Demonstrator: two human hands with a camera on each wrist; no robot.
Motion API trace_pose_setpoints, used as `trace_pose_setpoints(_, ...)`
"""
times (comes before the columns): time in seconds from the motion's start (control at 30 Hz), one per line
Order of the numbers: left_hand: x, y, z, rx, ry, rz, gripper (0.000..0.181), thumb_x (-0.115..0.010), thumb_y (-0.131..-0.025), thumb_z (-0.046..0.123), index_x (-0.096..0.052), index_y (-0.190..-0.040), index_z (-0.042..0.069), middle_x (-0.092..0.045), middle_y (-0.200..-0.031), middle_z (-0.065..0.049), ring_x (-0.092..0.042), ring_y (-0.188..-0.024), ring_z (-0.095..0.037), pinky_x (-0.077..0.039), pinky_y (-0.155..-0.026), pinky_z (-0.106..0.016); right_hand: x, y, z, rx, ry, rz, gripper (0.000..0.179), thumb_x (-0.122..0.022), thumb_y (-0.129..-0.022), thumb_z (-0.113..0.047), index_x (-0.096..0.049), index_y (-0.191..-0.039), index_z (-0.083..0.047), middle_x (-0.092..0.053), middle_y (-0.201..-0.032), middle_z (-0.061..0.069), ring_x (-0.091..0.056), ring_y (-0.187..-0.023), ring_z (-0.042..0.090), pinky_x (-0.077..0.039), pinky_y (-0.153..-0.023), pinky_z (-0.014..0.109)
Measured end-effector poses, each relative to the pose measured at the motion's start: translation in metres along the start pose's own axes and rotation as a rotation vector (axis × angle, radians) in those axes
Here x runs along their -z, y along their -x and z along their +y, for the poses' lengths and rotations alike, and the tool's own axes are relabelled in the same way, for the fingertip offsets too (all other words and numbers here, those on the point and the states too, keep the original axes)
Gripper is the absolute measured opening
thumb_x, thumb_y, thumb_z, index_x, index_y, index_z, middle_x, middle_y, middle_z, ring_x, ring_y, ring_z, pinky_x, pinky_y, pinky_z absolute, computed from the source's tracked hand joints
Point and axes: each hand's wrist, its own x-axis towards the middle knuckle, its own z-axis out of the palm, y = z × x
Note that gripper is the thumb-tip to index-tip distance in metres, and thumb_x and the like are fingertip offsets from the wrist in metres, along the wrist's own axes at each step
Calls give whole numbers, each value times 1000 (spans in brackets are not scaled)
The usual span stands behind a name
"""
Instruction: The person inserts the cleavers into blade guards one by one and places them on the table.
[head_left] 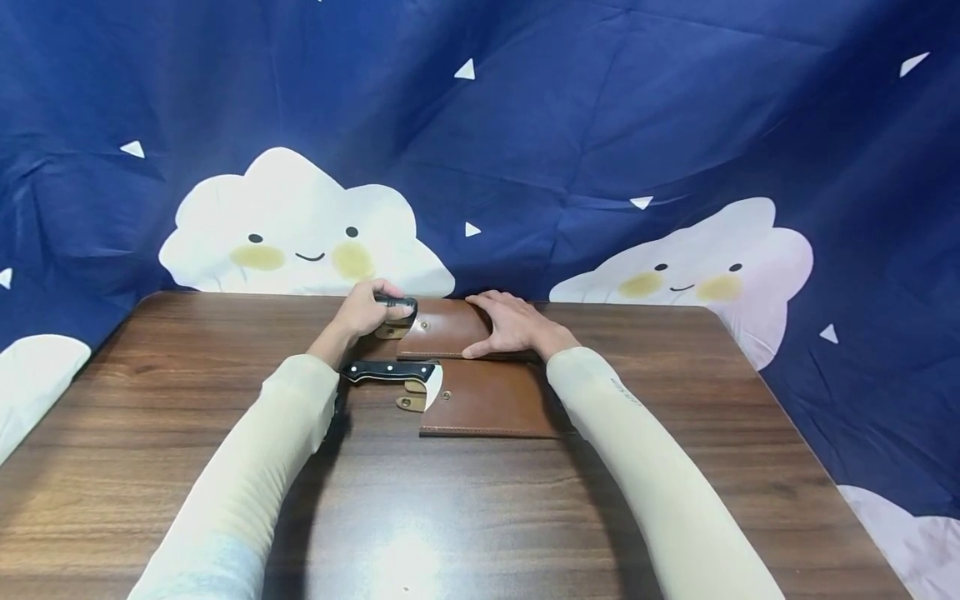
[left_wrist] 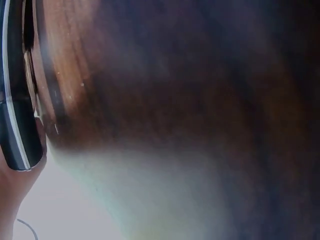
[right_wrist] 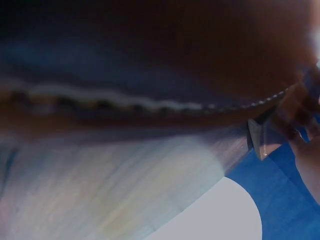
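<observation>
At the back of the table lies a brown leather knife sheath (head_left: 442, 321) with a knife in its left end. My left hand (head_left: 362, 312) holds that knife's black handle (head_left: 399, 302). My right hand (head_left: 513, 322) grips the sheath across its width, thumb on the near edge and fingers at the far edge. In the right wrist view the stitched leather edge (right_wrist: 150, 106) fills the middle, with a few fingers (right_wrist: 307, 165) at the right. The far knife's blade is mostly hidden. At the left wrist view's edge stands a black handle (left_wrist: 20, 135); which knife it belongs to, I cannot tell.
Nearer to me, a second sheath (head_left: 495, 400) lies flat, a cleaver's riveted black handle (head_left: 390, 372) sticking out leftward under my left wrist. A tan snap strap (head_left: 410, 403) hangs from its mouth. Behind the wooden table (head_left: 420, 517) hangs a blue curtain (head_left: 525, 125).
</observation>
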Motion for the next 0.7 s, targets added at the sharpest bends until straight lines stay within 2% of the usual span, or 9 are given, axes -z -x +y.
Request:
trace_pose_setpoints(0.27,1,3,-1,16,21,-11,34,-77,-89,6,-61,-114,-9,-60,-118,-24,-55,-109,-32,-44,-93,-35,-1,-3,-3,-15,-36,-32,106,-80,-74,-65,-38,-157,-14,-43,-153,11,-40,-138,33,-35,-111,52)
trace_pose_setpoints(0.47,3,5,-1,13,3,-3,33,-78,-88,6,-63,-112,-8,-61,-116,-24,-55,-108,-32,-43,-94,-37,-2,-3,-5,-14,-49,-19,106,-82,-72,-63,-39,-156,-13,-45,-151,11,-41,-138,31,-34,-112,49)
trace_pose_setpoints(0.57,5,5,0,-18,-74,-5,30,-78,-88,8,-65,-111,-6,-63,-114,-23,-56,-109,-33,-42,-98,-41,-2,-3,-6,-3,-53,-4,106,-83,-71,-62,-41,-155,-12,-46,-150,11,-42,-137,32,-35,-112,50)
trace_pose_setpoints(0.7,7,6,3,-74,-228,-9,27,-75,-91,13,-65,-111,-3,-65,-115,-21,-58,-112,-35,-42,-102,-48,-1,0,-6,17,-62,28,103,-84,-73,-59,-42,-154,-11,-46,-149,11,-42,-137,32,-34,-112,50)
